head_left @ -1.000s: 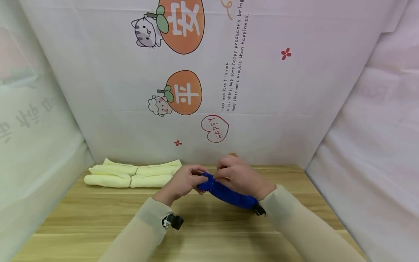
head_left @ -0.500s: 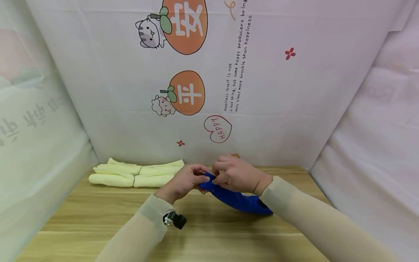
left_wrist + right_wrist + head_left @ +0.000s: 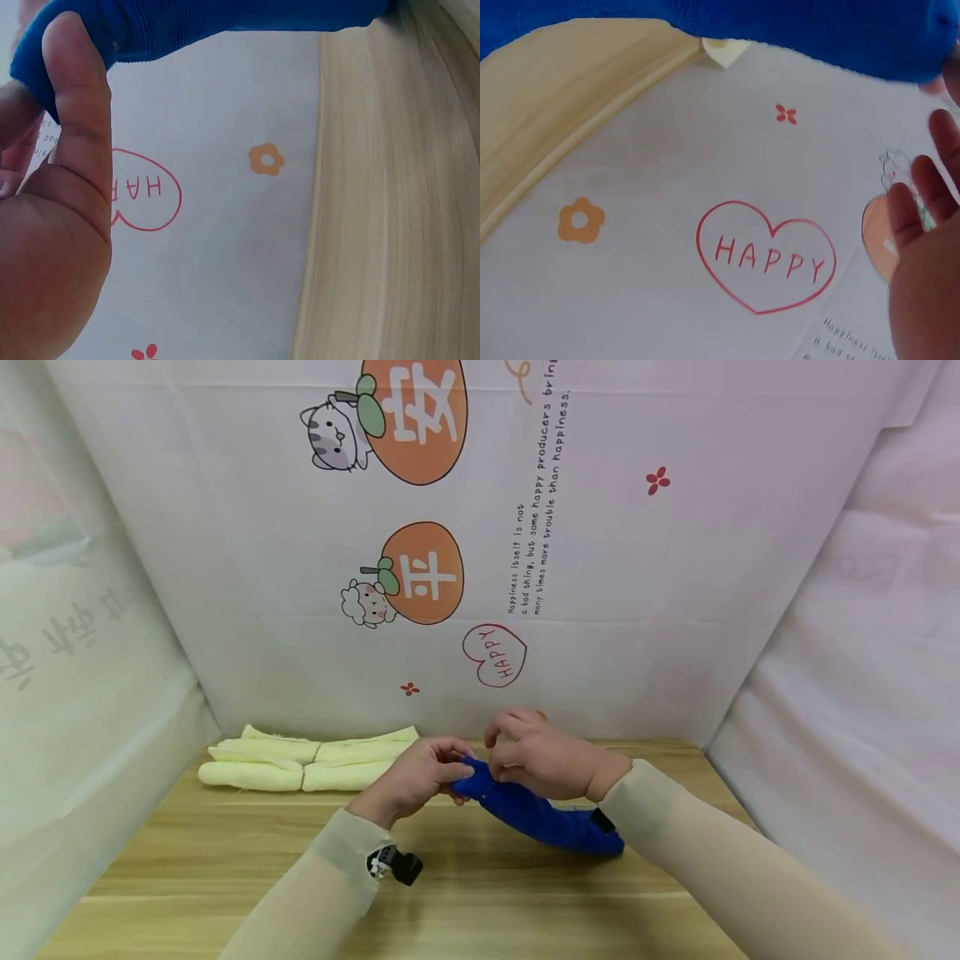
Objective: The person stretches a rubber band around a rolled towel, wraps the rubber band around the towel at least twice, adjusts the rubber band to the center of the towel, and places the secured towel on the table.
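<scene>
A blue rolled towel point(image 3: 532, 818) of ribbed cloth hangs at a slant, its left end raised and its right end low near the tabletop. My left hand point(image 3: 412, 781) pinches the raised end, the thumb point(image 3: 75, 82) flat on the cloth and the fingers behind it. A narrow, drawn-in line crosses the roll just right of that thumb. Beside this line, my right hand point(image 3: 551, 764) pinches the roll's upper edge between thumb and forefinger. Its other fingers point(image 3: 928, 184) are bent, away from the cloth in the right wrist view, where the pinching tips are out of sight.
Several pale yellow rolled towels point(image 3: 251, 775), tied round their middles, lie at the back left of the wooden tabletop point(image 3: 450, 910). A printed white sheet point(image 3: 600, 610) stands behind, with white sheets at both sides. A black camera point(image 3: 405, 867) sits on the left wrist.
The blue roll's right end has swung lower and to the right, showing more below the right wrist. My right fingers have shifted slightly at the drawn-in line; the left hand keeps its pinch.
</scene>
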Tool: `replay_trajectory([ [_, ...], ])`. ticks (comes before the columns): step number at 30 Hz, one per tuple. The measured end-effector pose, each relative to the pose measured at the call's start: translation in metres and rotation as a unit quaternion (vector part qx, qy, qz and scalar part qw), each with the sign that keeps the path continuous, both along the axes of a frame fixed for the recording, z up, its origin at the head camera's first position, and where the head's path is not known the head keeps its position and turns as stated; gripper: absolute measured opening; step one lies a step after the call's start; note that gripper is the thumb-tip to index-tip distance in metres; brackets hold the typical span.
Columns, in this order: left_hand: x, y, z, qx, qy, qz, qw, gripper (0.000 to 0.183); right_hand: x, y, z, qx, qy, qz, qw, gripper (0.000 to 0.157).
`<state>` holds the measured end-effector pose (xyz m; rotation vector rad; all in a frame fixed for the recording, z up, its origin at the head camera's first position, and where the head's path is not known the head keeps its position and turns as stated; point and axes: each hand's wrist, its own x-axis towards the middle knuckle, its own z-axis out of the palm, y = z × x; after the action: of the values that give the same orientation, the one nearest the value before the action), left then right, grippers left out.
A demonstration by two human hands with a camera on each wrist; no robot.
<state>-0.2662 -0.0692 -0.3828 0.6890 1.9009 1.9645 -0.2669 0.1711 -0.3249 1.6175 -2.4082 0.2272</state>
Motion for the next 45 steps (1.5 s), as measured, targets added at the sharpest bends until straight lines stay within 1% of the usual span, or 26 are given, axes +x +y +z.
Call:
replay_trajectory([
  [2,0.0,-0.002,0.0,0.004,0.002,-0.007,1.0,0.009,0.0,0.002,0.0,0.002,-0.028,-0.019,0.999,0.011],
  [4,0.0,-0.003,-0.001,0.009,0.004,-0.013,0.9999,0.009,0.001,0.003,0.0,0.002,-0.041,-0.026,0.999,0.011],
  [7,-0.001,-0.003,-0.003,0.013,0.007,-0.02,0.9997,0.009,0.002,0.002,-0.001,-0.004,-0.041,-0.02,0.999,0.011],
  [11,-0.001,0.0,-0.003,0.007,0.012,-0.018,0.9997,0.011,0.003,0.001,-0.003,-0.013,-0.034,-0.014,0.999,0.01],
  [15,-0.001,-0.001,0.0,-0.006,0.01,0.005,0.9999,0.012,0.003,0.003,-0.003,-0.014,-0.039,-0.025,0.999,0.012],
  [20,-0.003,-0.008,0.001,-0.004,-0.001,0.045,0.999,0.014,0.0,0.009,-0.006,-0.015,-0.067,-0.049,0.996,0.015],
  [22,-0.004,-0.01,0.0,-0.003,0.001,0.054,0.9985,0.014,-0.002,0.012,-0.009,-0.015,-0.075,-0.055,0.996,0.014],
  [25,-0.004,-0.01,0.002,-0.021,0.024,0.057,0.9979,0.016,-0.003,0.013,-0.014,-0.028,-0.077,-0.058,0.995,0.012],
  [26,-0.004,-0.009,0.004,-0.033,0.033,0.055,0.9974,0.018,-0.004,0.013,-0.016,-0.034,-0.076,-0.061,0.995,0.012],
  [28,-0.001,-0.007,0.009,-0.068,0.062,0.052,0.9944,0.024,-0.003,0.011,-0.018,-0.048,-0.076,-0.062,0.994,0.011],
  [29,0.0,-0.005,0.012,-0.089,0.082,0.049,0.9915,0.03,-0.004,0.011,-0.019,-0.054,-0.076,-0.063,0.994,0.011],
  [30,0.002,-0.004,0.016,-0.116,0.106,0.045,0.9866,0.036,-0.004,0.011,-0.019,-0.059,-0.075,-0.064,0.993,0.011],
  [31,0.003,-0.004,0.019,-0.146,0.134,0.04,0.9795,0.042,-0.003,0.01,-0.02,-0.061,-0.075,-0.067,0.993,0.012],
  [33,0.005,-0.002,0.024,-0.205,0.194,0.028,0.959,0.054,-0.003,0.011,-0.019,-0.066,-0.074,-0.066,0.993,0.012],
  [35,0.006,-0.001,0.026,-0.251,0.243,0.021,0.9368,0.054,-0.004,0.01,-0.019,-0.069,-0.071,-0.06,0.993,0.013],
  [36,0.006,-0.001,0.027,-0.267,0.257,0.02,0.9285,0.051,-0.003,0.01,-0.018,-0.068,-0.071,-0.057,0.993,0.012],
  [37,0.006,-0.001,0.027,-0.274,0.259,0.019,0.9258,0.046,-0.003,0.009,-0.018,-0.067,-0.073,-0.054,0.994,0.012],
  [38,0.005,-0.001,0.027,-0.277,0.256,0.017,0.9261,0.04,-0.003,0.009,-0.018,-0.065,-0.075,-0.052,0.994,0.012],
  [39,0.005,-0.002,0.027,-0.274,0.246,0.016,0.9293,0.034,-0.003,0.009,-0.018,-0.061,-0.077,-0.053,0.994,0.012],
  [41,0.005,-0.003,0.026,-0.263,0.227,0.015,0.9375,0.026,-0.002,0.009,-0.019,-0.055,-0.083,-0.058,0.993,0.012],
  [43,0.004,-0.004,0.024,-0.245,0.203,0.014,0.9479,0.022,-0.002,0.009,-0.019,-0.052,-0.09,-0.067,0.992,0.013],
  [45,0.005,-0.006,0.022,-0.226,0.188,0.019,0.9556,0.019,-0.001,0.01,-0.02,-0.056,-0.097,-0.073,0.991,0.015],
])
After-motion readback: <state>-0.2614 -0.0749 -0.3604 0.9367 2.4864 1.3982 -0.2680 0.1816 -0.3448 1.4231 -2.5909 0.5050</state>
